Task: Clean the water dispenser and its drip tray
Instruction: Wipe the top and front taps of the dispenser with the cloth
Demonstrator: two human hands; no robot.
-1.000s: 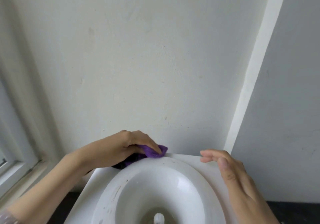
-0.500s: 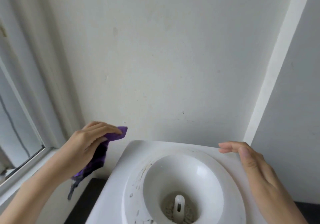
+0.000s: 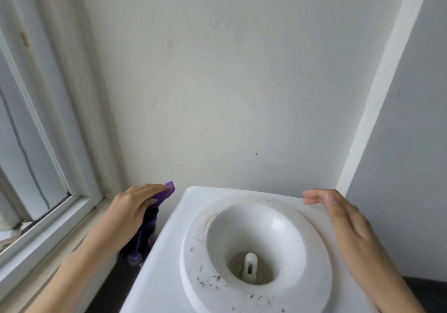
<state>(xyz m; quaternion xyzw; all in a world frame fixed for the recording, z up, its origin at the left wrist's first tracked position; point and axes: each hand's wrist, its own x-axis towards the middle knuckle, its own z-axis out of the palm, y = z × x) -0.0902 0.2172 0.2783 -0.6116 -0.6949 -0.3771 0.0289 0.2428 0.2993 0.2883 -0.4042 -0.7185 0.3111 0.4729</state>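
Head view, left hand (image 3: pixel 134 207): gripping purple cloth (image 3: pixel 154 218), lower left, beside water dispenser (image 3: pixel 167 259).
Right hand (image 3: pixel 343 218): fingers lying straight, resting on dispenser's rear right corner.
Dispenser: occupying lower centre, rim showing dark specks.

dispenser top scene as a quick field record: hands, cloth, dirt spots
left hand: holds purple cloth, off the dispenser's left side
right hand: open, flat on the top's right rear edge
dispenser top: white, no bottle on it
bowl: white spike at centre, brown grime round its base
ring: dark specks at left and front
left of scene: window frame
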